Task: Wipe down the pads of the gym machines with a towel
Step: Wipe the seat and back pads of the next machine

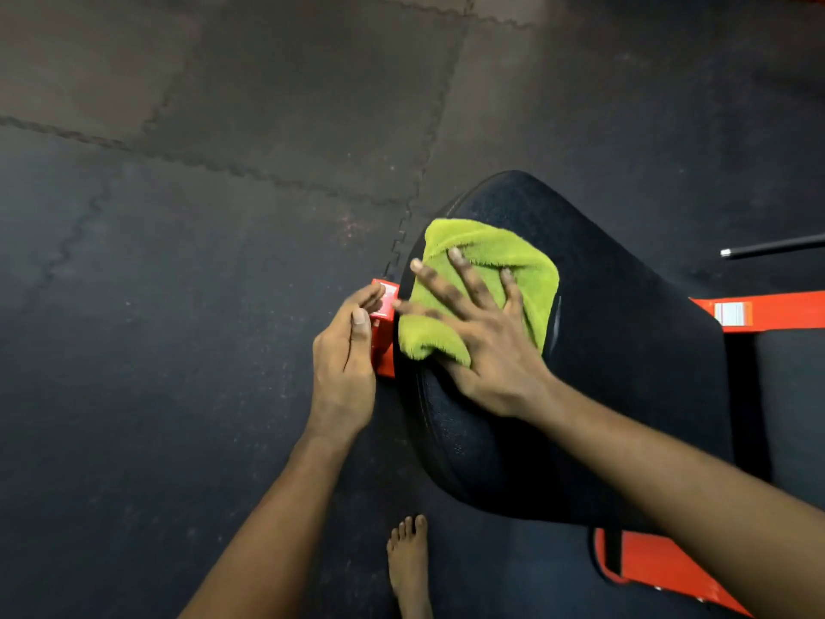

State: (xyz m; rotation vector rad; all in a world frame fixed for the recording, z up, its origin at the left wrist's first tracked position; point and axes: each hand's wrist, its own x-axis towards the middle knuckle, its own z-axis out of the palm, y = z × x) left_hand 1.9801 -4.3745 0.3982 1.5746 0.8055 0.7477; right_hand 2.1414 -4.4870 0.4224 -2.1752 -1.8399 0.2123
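A black padded seat (625, 350) of a gym machine fills the right middle of the head view. A lime-green towel (495, 261) lies folded on the pad's left part. My right hand (482, 332) presses flat on the towel with its fingers spread and straight. My left hand (343, 355) is just left of the pad, its fingers curled round the end of an orange frame bar (384, 346) that sticks out beside the pad.
Orange frame members run out to the right (781, 308) and below the pad (660, 569). A thin black rod with a metal tip (768, 247) lies at the far right. A bare foot (408, 565) stands on the dark rubber floor tiles (178, 261).
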